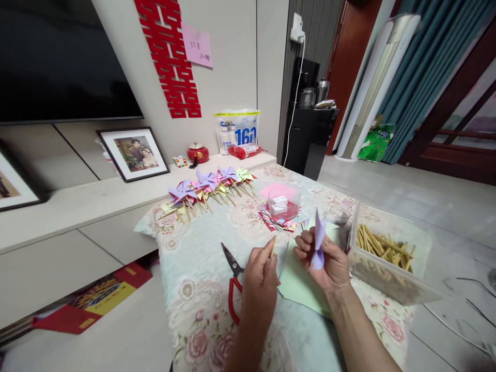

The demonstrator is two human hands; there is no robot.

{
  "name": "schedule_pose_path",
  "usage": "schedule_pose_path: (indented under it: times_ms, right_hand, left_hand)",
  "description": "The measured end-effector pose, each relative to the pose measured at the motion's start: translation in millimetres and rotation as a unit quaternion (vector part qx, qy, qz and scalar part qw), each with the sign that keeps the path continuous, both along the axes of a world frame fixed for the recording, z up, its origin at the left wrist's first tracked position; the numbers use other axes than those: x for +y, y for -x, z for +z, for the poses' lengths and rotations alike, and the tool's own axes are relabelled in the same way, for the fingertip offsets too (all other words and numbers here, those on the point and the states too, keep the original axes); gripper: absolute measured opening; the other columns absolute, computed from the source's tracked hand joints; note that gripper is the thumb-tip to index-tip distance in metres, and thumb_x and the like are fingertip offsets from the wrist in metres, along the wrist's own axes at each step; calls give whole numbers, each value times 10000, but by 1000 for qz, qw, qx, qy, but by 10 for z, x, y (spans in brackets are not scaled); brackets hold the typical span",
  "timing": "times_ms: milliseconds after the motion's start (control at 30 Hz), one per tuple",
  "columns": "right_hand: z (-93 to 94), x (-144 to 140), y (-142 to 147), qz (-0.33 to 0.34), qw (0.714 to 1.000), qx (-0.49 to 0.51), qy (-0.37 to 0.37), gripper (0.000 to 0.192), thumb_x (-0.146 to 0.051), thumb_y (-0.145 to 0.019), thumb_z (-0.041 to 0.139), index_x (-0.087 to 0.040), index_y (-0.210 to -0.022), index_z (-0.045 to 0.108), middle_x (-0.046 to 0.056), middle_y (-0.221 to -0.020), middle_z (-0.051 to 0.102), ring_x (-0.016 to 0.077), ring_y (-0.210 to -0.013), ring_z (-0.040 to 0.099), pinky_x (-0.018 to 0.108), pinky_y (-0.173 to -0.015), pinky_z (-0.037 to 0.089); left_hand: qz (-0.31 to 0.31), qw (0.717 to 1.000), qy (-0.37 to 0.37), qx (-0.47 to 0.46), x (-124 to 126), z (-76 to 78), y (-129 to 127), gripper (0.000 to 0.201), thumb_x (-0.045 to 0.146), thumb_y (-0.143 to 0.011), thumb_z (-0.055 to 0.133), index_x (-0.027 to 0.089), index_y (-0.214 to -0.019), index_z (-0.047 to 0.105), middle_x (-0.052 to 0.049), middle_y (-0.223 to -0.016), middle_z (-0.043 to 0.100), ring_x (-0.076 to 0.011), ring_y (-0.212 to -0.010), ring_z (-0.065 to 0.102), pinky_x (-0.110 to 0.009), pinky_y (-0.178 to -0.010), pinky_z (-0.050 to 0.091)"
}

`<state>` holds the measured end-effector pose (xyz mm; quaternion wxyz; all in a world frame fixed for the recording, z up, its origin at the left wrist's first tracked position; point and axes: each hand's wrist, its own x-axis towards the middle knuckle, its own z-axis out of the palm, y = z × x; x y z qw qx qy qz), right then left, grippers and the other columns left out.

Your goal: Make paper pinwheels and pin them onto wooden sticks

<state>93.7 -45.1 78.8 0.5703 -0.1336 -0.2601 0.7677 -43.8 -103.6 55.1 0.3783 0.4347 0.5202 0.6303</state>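
1. Grip: the left hand (pixel 260 274) pinches a thin wooden stick (pixel 273 246) between thumb and fingertips, the stick pointing up and slightly right. The right hand (pixel 323 258) has its fingers pressed together around a folded purple paper pinwheel (pixel 319 243), holding it above the tabletop (pixel 201 258), just in front of the person.
2. Position: the two hands are near each other but apart; stick and pinwheel do not touch.
3. Under the hands lies a stack of pale green paper sheets (pixel 298 284). Red-handled scissors (pixel 233 281) lie just left of the left hand, blades pointing away from the person.
4. Just right of the right hand stands a clear plastic box (pixel 387 268) holding many wooden sticks (pixel 383 245); its near wall is close to the right wrist.
5. Farther back, a small round clear container (pixel 284 201) with a pink sheet on top sits on a fan of coloured paper squares (pixel 281 221).
6. Along the far left edge lies a row of finished pinwheels (pixel 209 188), purple, pink, yellow and green, on sticks.
7. Pinwheel in hand: lilac paper, one pointed blade standing upright above the fingers, a rounded fold showing below them; the rest is hidden by the hand.
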Motion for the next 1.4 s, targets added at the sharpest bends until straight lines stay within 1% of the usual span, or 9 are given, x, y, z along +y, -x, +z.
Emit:
schedule_pose_path:
  times_ms: [133, 267, 400, 533, 667, 767, 1000, 1133, 1400]
  right_hand:
    - [-14, -36, 71, 0, 994, -97, -41, 264, -319, -607, 893, -180, -725, 701, -14, -597, 608, 113, -545, 522, 235, -555, 460]
    - [-51, -83, 121, 18, 986, -154, -63, 290, -345, -622, 907, -175, -791, 744, 4, -640, 672, 123, -558, 569, 236, -565, 461]
    - [-112, -84, 110, -7, 966, -222, -129, 273, -390, -671, 886, -180, -792, 761, 18, -716, 700, 155, -642, 612, 267, -623, 488]
    - [-122, -87, 102, -73, 921, -288, -252, 169, -352, -775, 826, -200, -813, 762, 20, -778, 697, 170, -711, 629, 279, -650, 504]
    - [-32, -143, 111, -143, 853, -343, -366, 36, -219, -884, 719, -212, -877, 754, 28, -818, 696, 172, -757, 646, 299, -699, 519]
    - [38, -180, 104, -190, 802, -363, -435, 125, -140, -918, 651, -217, -937, 747, 41, -839, 700, 185, -795, 652, 328, -730, 522]
    - [130, -205, 86, -294, 724, -380, -495, 215, -25, -890, 595, -194, -946, 717, 60, -831, 685, 203, -799, 624, 374, -743, 501]
    - [142, -220, 98, -311, 700, -393, -509, 218, -4, -872, 597, -176, -942, 711, 78, -838, 686, 211, -795, 616, 383, -729, 492]
    - [119, -235, 99, -343, 692, -395, -498, 241, 21, -861, 582, -174, -949, 694, 73, -840, 669, 209, -805, 613, 383, -728, 497]
  left_hand:
    - [-71, 975, 95, -189, -13, 9, -16, 647, 447, -842, 676, 182, -1421, 559, 50, -536, 511, -63, -398, 345, -181, -397, 267]
    - [-60, 962, 68, -257, -28, 31, -33, 707, 456, -771, 755, 144, -1384, 593, 48, -512, 534, -68, -421, 401, -184, -430, 328]
    - [-30, 970, 37, -238, -7, 10, 2, 570, 429, -719, 808, 176, -1224, 724, -24, -692, 671, -125, -591, 568, -237, -573, 469]
    - [-32, 974, -1, -223, 3, -28, 43, 408, 333, -659, 854, 232, -1051, 802, -41, -857, 695, -154, -755, 609, -248, -684, 492]
    - [-47, 972, -21, -228, -20, 16, 58, 372, 281, -648, 846, 249, -1017, 813, -12, -798, 615, -101, -644, 515, -209, -583, 442]
    - [-56, 972, -17, -228, -43, 89, 61, 335, 299, -673, 827, 233, -1001, 817, -9, -794, 579, -68, -577, 435, -190, -511, 382]
    - [-65, 977, -41, -197, -81, 110, 26, 316, 298, -743, 778, 241, -1053, 800, -7, -800, 543, -68, -570, 415, -200, -502, 325]
    - [-77, 981, -49, -173, -84, 87, 26, 298, 280, -776, 744, 238, -1067, 794, -5, -809, 528, -73, -581, 400, -209, -512, 318]
    - [-77, 989, -104, -74, -76, 50, 59, 267, 248, -838, 701, 265, -1092, 781, -28, -856, 594, -155, -769, 557, -257, -689, 443]
